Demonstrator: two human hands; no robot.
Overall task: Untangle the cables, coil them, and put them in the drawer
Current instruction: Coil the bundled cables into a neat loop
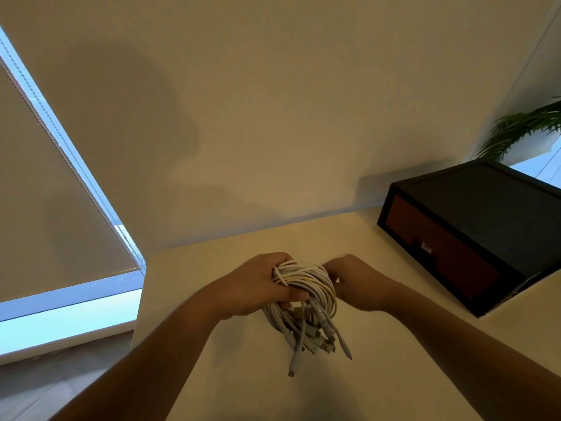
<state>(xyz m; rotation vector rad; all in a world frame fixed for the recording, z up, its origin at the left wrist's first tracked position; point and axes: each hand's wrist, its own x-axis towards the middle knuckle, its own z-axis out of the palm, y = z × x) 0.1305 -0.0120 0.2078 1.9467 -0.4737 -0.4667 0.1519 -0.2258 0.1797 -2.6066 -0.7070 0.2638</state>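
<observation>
Right now both hands are raised above the pale tabletop [230, 375], with a bundle of white cables [306, 287] between them. The left hand [258, 287] has its grip closed around the looped part of the bundle, fingers wrapped over the top strands and the thumb pressed across the front. The right hand [352, 281] meets the far side of the same loops; its fingers curl in against the cables, but how firmly that grip closes cannot be told, since the fingertips are hidden behind the strands. Below the left hand the cables fall loose in a tangle, and several plug ends [321, 344] hang downward in the air above the tabletop, one long end [293, 367] dangling lowest. To the right, well apart from the hands, a black drawer box [485, 208] sits on the tabletop against the wall, its brown drawer front [437, 247] shut, with a small dark handle [420, 247] at its middle. Green plant leaves [528, 126] show behind the box at the right edge. On the left a window blind [45, 192] hangs over a bright window, and the plain wall [273, 117] fills the upper view.
</observation>
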